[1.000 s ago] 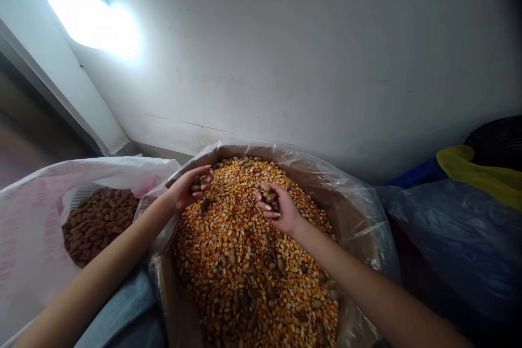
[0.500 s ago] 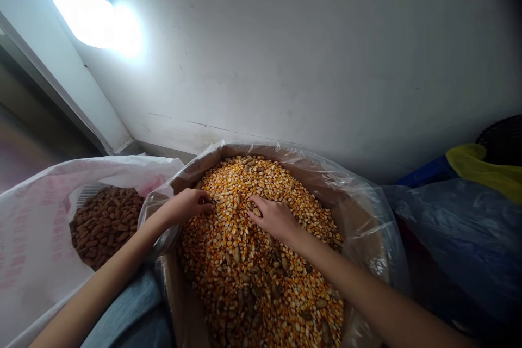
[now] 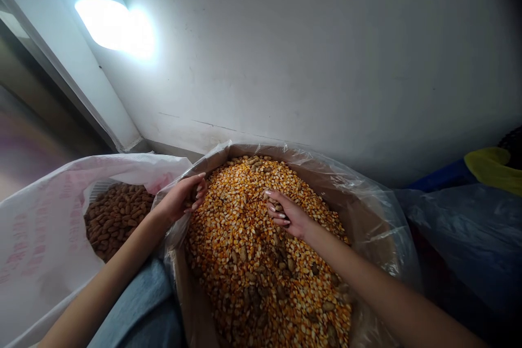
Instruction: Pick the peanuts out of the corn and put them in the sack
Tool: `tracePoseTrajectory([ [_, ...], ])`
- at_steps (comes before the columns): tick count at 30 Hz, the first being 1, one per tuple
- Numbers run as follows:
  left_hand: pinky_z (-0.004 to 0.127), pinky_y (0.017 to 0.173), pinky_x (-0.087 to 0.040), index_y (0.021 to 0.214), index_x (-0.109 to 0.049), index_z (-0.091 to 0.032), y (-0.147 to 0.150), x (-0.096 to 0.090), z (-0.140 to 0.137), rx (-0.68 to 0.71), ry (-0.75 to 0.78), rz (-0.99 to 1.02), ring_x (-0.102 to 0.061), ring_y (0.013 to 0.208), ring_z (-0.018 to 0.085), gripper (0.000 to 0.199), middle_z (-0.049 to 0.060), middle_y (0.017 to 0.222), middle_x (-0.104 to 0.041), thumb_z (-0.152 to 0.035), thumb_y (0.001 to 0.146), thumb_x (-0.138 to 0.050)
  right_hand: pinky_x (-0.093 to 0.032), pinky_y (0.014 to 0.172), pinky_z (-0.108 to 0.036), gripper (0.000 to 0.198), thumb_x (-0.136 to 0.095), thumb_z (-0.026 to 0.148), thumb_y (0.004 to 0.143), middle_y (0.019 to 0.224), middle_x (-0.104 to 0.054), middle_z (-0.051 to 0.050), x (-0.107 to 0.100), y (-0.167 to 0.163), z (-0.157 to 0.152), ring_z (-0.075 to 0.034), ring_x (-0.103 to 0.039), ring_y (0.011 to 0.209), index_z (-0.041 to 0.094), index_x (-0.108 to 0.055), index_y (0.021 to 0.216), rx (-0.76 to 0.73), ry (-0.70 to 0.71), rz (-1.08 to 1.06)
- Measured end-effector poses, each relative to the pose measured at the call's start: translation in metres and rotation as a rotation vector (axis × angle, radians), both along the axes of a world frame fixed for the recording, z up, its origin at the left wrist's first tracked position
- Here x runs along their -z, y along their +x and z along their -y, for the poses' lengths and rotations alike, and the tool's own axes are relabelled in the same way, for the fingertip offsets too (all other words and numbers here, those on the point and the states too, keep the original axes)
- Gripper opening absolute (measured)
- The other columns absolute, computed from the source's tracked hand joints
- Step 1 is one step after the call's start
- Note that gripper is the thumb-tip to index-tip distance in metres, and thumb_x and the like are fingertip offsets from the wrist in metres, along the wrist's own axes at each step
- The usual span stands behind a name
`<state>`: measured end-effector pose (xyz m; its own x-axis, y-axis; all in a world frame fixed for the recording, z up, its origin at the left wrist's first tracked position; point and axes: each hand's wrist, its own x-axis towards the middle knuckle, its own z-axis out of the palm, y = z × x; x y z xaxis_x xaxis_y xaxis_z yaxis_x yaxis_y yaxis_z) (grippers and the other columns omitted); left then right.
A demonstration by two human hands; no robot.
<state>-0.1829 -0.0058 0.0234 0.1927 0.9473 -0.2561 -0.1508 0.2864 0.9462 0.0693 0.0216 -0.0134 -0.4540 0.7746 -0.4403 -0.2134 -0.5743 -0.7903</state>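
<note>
Dried corn kernels [image 3: 232, 212] fill a large sack lined with clear plastic [image 3: 326, 166], with unshelled peanuts [image 3: 255, 296] scattered among them. Above the left side of the corn, beside the sack's rim, my left hand [image 3: 183, 198] has its fingers curled shut; what lies inside them is hidden. Over the middle of the heap my right hand [image 3: 290, 216] is closed, palm turned inward, around an unshelled peanut [image 3: 278, 207] that shows between thumb and fingers.
To the left stands a white sack [image 3: 44, 217] holding shelled, reddish-brown peanuts [image 3: 116, 217]. A white wall [image 3: 285, 65] with a bright lamp [image 3: 118, 24] rises behind. Bluish plastic [image 3: 465, 223] and a yellow item [image 3: 493, 168] lie at the right.
Both hands have lifted off the corn and curled their fingers inward. My left hand has risen near the sack's rim; my right has turned with the peanut. The view has shifted slightly.
</note>
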Motion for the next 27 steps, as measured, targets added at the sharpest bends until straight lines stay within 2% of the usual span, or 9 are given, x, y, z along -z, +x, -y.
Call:
tracePoseTrajectory([
  [3, 0.018, 0.036, -0.027, 0.068, -0.051, -0.017, 0.001, 0.006, 0.0, -0.014, 0.231, -0.455, -0.041, 0.043, 0.008, 0.024, -0.002, 0.055, -0.048, -0.041, 0.072, -0.049, -0.011, 0.029, -0.011, 0.026, -0.06, 0.033, 0.064, 0.052, -0.039, 0.008, 0.003, -0.001, 0.003, -0.001, -0.023, 0.034, 0.02, -0.044, 0.08, -0.031, -0.033, 0.016],
  [7, 0.024, 0.058, -0.038, 0.087, -0.057, -0.022, 0.002, 0.018, 0.0, 0.119, 0.488, -0.916, -0.051, 0.06, 0.014, 0.025, 0.001, 0.07, -0.06, -0.039, 0.07, -0.053, -0.013, 0.029, -0.011, 0.028, -0.061, 0.034, 0.065, 0.053, -0.041, 0.008, 0.006, -0.001, 0.004, 0.0, -0.026, 0.034, 0.02, -0.046, 0.083, -0.037, -0.033, 0.046],
  [14, 0.024, 0.053, -0.034, 0.085, -0.057, -0.025, 0.003, 0.034, -0.006, 0.193, 0.546, -1.149, -0.051, 0.055, 0.016, 0.019, 0.002, 0.065, -0.059, -0.037, 0.072, -0.051, -0.013, 0.029, -0.011, 0.025, -0.06, 0.032, 0.066, 0.051, -0.04, 0.009, 0.005, -0.002, 0.006, 0.0, -0.025, 0.033, 0.019, -0.045, 0.081, -0.032, -0.019, 0.063],
  [18, 0.024, 0.058, -0.035, 0.086, -0.056, -0.024, 0.007, 0.022, -0.002, 0.226, 0.553, -1.142, -0.053, 0.062, 0.016, 0.019, 0.002, 0.075, -0.062, -0.034, 0.078, -0.041, -0.012, 0.028, -0.011, 0.026, -0.061, 0.032, 0.066, 0.051, -0.041, 0.008, 0.003, -0.003, 0.006, 0.0, -0.026, 0.033, 0.02, -0.044, 0.081, -0.037, -0.007, 0.089],
  [20, 0.023, 0.06, -0.036, 0.086, -0.055, -0.023, 0.002, 0.009, 0.009, 0.122, 0.553, -1.151, -0.054, 0.064, 0.015, 0.02, 0.002, 0.077, -0.062, -0.035, 0.078, -0.04, -0.012, 0.028, -0.011, 0.025, -0.061, 0.032, 0.065, 0.051, -0.041, 0.008, 0.002, -0.003, 0.006, 0.0, -0.026, 0.033, 0.02, -0.044, 0.08, -0.035, -0.016, 0.099],
  [22, 0.023, 0.061, -0.036, 0.087, -0.054, -0.024, -0.015, -0.004, 0.026, -0.066, 0.526, -1.224, -0.054, 0.066, 0.015, 0.021, 0.001, 0.078, -0.062, -0.037, 0.078, -0.04, -0.012, 0.028, -0.011, 0.024, -0.06, 0.031, 0.066, 0.05, -0.041, 0.008, 0.001, -0.003, 0.005, 0.0, -0.025, 0.032, 0.02, -0.044, 0.08, -0.028, -0.029, 0.104],
  [25, 0.024, 0.062, -0.036, 0.091, -0.053, -0.024, -0.064, -0.019, 0.053, -0.328, 0.386, -1.457, -0.055, 0.07, 0.017, 0.025, 0.003, 0.079, -0.062, -0.04, 0.078, -0.039, -0.012, 0.028, -0.011, 0.024, -0.06, 0.03, 0.065, 0.049, -0.04, 0.008, 0.001, -0.004, 0.005, 0.0, -0.024, 0.031, 0.02, -0.044, 0.08, -0.015, -0.032, 0.11],
  [26, 0.025, 0.061, -0.036, 0.091, -0.053, -0.023, -0.085, -0.022, 0.06, -0.365, 0.302, -1.548, -0.055, 0.071, 0.019, 0.027, 0.004, 0.08, -0.062, -0.041, 0.077, -0.039, -0.012, 0.028, -0.011, 0.024, -0.06, 0.03, 0.065, 0.049, -0.04, 0.008, 0.0, -0.004, 0.006, -0.001, -0.024, 0.031, 0.021, -0.045, 0.08, -0.012, -0.029, 0.12],
  [27, 0.025, 0.06, -0.037, 0.093, -0.053, -0.022, -0.107, -0.024, 0.067, -0.32, 0.195, -1.601, -0.055, 0.071, 0.02, 0.029, 0.005, 0.08, -0.062, -0.041, 0.076, -0.04, -0.013, 0.028, -0.011, 0.024, -0.06, 0.03, 0.065, 0.05, -0.041, 0.007, 0.0, -0.005, 0.006, -0.001, -0.025, 0.032, 0.021, -0.045, 0.081, -0.014, -0.025, 0.132],
])
